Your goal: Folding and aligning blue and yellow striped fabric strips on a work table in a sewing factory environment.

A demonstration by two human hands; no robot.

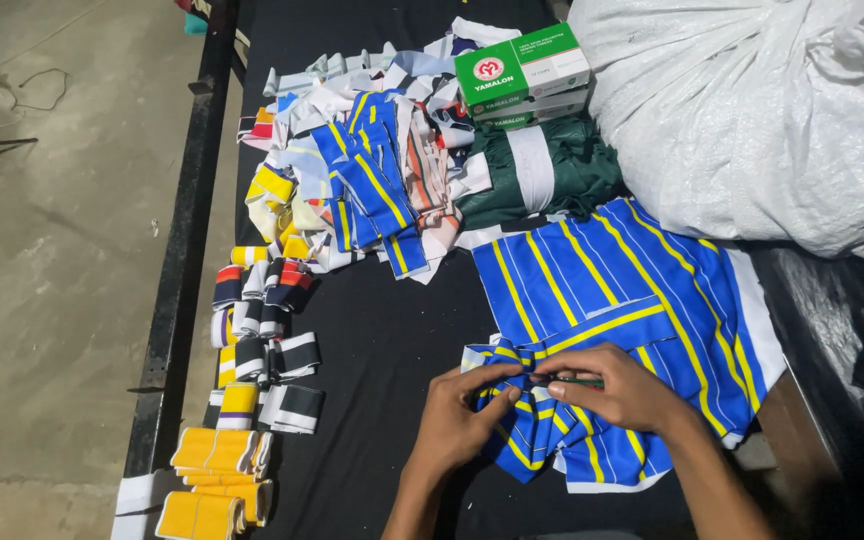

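Hands, L [455,415] & R [617,388], pinch blue-yellow striped fabric [607,290].

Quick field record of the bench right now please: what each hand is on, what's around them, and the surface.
left hand: pinching a blue strip with yellow stripes
right hand: holding a thin green tool against that strip
under hands: stacked blue-and-yellow striped fabric
far side: mixed strip pile, green box, dark green cloth, white sack
left edge: folded yellow pieces
surface: black table
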